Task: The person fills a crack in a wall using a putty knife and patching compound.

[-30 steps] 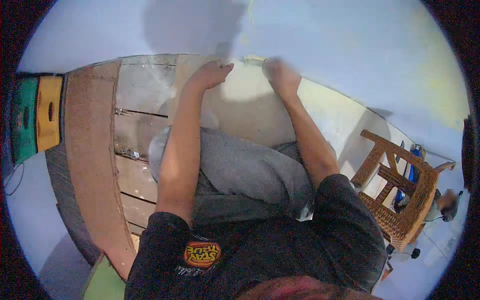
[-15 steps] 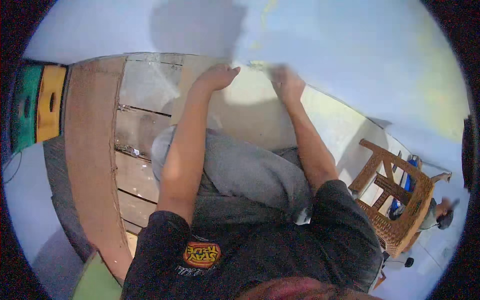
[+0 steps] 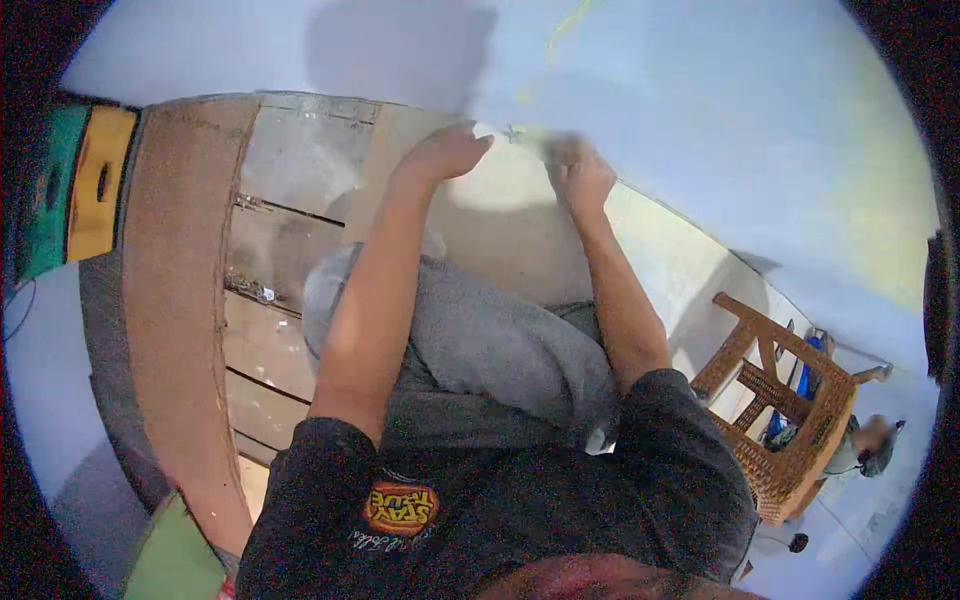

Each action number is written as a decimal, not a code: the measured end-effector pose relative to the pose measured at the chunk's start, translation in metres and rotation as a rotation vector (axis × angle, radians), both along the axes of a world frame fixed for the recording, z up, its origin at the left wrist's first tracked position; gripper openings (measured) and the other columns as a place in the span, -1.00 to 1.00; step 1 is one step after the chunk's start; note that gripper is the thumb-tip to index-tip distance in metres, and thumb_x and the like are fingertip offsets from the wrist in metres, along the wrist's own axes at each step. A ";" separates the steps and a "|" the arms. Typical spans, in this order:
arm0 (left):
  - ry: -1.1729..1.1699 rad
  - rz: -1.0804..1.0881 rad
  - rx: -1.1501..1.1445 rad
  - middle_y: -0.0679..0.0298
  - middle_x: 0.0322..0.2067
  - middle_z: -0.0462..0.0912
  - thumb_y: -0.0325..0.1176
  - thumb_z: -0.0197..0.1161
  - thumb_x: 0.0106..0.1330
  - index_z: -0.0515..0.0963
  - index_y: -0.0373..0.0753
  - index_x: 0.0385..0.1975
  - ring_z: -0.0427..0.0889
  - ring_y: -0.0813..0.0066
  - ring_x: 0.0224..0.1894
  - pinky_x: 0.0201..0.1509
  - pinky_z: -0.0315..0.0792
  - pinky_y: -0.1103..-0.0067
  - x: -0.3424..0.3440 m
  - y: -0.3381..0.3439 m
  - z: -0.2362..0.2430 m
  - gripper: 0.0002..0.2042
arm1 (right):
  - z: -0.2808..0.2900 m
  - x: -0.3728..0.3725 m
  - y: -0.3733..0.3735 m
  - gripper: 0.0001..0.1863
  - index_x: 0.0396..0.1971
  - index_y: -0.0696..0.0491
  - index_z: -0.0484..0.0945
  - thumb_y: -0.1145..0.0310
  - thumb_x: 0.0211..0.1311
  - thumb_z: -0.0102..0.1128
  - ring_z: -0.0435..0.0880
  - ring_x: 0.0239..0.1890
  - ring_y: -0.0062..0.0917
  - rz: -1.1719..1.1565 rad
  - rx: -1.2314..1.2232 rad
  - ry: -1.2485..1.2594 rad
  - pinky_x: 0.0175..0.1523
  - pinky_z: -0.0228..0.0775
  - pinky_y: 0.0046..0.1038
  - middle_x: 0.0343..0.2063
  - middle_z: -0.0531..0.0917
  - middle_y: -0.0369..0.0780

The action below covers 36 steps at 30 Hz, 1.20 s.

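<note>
Both my arms reach forward over my folded legs, to where a pale tan board (image 3: 500, 245) meets the white wall. My left hand (image 3: 445, 157) is closed in a pinch, its fingertips pointing right. Facing it a short gap away, my right hand (image 3: 590, 182) is curled closed, with a blurred grey-brown patch at its fingers. Between the hands shows a small, thin, pale yellowish thing (image 3: 516, 133) with a dark tip. Its kind is too small and blurred to tell, and so is which hand holds it.
A brown woven chair frame (image 3: 790, 400) lies at the right, with blue things behind it and another person beyond. Brown cardboard (image 3: 175, 300) covers the left side, beside wooden planks (image 3: 265, 330). Green and yellow drawers (image 3: 100, 182) stand at the far left.
The view has tilted slightly. My left hand is a little further right, nearer the right one. Both hands stay closed.
</note>
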<state>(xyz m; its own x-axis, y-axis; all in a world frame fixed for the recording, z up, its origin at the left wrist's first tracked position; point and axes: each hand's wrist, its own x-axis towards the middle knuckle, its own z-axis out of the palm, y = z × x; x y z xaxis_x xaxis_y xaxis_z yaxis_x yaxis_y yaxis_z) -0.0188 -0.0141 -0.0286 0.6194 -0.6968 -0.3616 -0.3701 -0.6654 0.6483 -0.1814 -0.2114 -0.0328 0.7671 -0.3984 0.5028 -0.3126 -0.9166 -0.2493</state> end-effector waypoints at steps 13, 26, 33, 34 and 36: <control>0.111 -0.070 0.141 -0.04 0.09 0.59 0.25 -0.09 0.41 0.38 -0.32 0.27 0.50 0.07 0.21 0.33 0.28 0.23 -0.003 0.002 0.050 -0.27 | -0.002 -0.002 -0.001 -0.72 -0.41 -0.01 0.57 0.07 0.30 0.24 0.61 -0.58 -0.24 0.026 -0.041 -0.001 -0.49 0.41 -0.26 -0.58 0.62 -0.19; 0.070 -0.036 0.043 -0.08 0.12 0.55 0.22 -0.09 0.41 0.35 -0.35 0.27 0.53 0.02 0.15 0.30 0.31 0.24 -0.006 0.002 0.034 -0.28 | -0.009 -0.006 -0.002 -0.76 -0.41 -0.02 0.58 0.12 0.29 0.26 0.62 -0.55 -0.27 -0.004 -0.064 0.049 -0.48 0.40 -0.28 -0.55 0.63 -0.22; 0.040 -0.060 -0.017 -0.02 -0.16 0.70 0.20 0.00 0.41 0.41 -0.37 0.21 0.68 0.13 -0.09 0.15 0.43 0.25 0.000 0.002 0.021 -0.31 | -0.012 -0.004 0.005 -0.71 -0.46 0.02 0.54 0.11 0.28 0.28 0.58 -0.61 -0.23 -0.016 -0.054 0.101 -0.51 0.37 -0.26 -0.60 0.62 -0.19; 0.066 -0.040 -0.012 -0.02 -0.18 0.71 0.20 -0.01 0.41 0.41 -0.37 0.21 0.67 0.14 -0.08 0.15 0.43 0.24 -0.001 0.001 0.018 -0.31 | -0.014 -0.003 -0.003 -0.68 -0.46 0.02 0.53 0.07 0.27 0.28 0.58 -0.61 -0.21 -0.008 -0.141 0.081 -0.51 0.37 -0.25 -0.60 0.61 -0.19; 0.084 -0.027 -0.001 -0.02 -0.21 0.71 0.19 -0.01 0.42 0.42 -0.37 0.19 0.67 0.13 -0.08 0.13 0.43 0.24 -0.003 0.000 0.020 -0.32 | -0.016 -0.002 -0.006 -0.71 -0.45 -0.02 0.55 0.08 0.29 0.26 0.58 -0.63 -0.25 -0.003 -0.146 0.042 -0.54 0.38 -0.26 -0.62 0.60 -0.19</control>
<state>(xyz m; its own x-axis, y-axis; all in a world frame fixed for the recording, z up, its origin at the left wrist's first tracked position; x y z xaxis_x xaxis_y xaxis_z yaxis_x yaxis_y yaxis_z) -0.0217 -0.0143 -0.0085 0.5676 -0.7136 -0.4106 -0.3322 -0.6549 0.6788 -0.1838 -0.2170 -0.0484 0.7878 -0.3257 0.5228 -0.3226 -0.9412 -0.1003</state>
